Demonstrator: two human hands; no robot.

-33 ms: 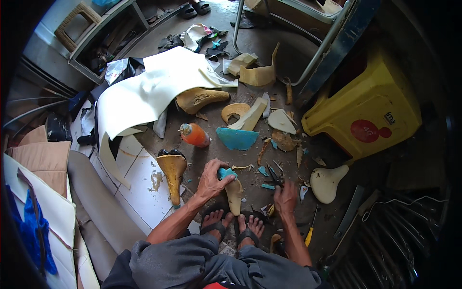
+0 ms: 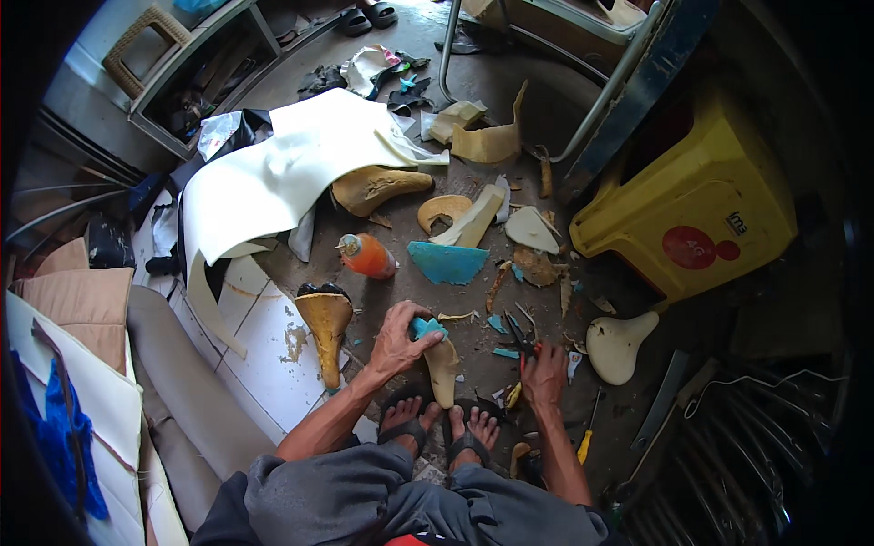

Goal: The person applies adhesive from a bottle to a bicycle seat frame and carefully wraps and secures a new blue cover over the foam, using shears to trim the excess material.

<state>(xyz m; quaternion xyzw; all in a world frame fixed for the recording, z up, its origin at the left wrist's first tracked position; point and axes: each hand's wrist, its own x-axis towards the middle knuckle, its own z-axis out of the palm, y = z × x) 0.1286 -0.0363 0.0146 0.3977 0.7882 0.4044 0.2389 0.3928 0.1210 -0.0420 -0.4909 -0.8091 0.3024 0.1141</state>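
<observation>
My left hand (image 2: 401, 337) grips a tan, saddle-shaped foam piece (image 2: 442, 369) standing by my feet, with a turquoise foam piece (image 2: 428, 328) at its top end. My right hand (image 2: 544, 373), fingers curled, is on a red-handled cutting tool (image 2: 521, 346) with dark jaws, among turquoise scraps. Left of my left hand lies another tan saddle shape (image 2: 323, 323) with dark parts at its top. A cream saddle shape (image 2: 617, 350) lies to the right of my right hand, and a larger turquoise sheet piece (image 2: 446, 261) is beyond both hands.
An orange bottle (image 2: 369, 257) stands mid-floor. A large white sheet (image 2: 264, 182) covers the back left, near foam offcuts (image 2: 487, 136). A yellow plastic stool (image 2: 692, 218) is at right, above dark metal frames (image 2: 728, 455). A yellow screwdriver (image 2: 584, 448) and cardboard (image 2: 73, 318) lie at the sides.
My right hand has moved slightly up and closed around the tool, whose red handle now shows. My left hand and the foam piece look the same.
</observation>
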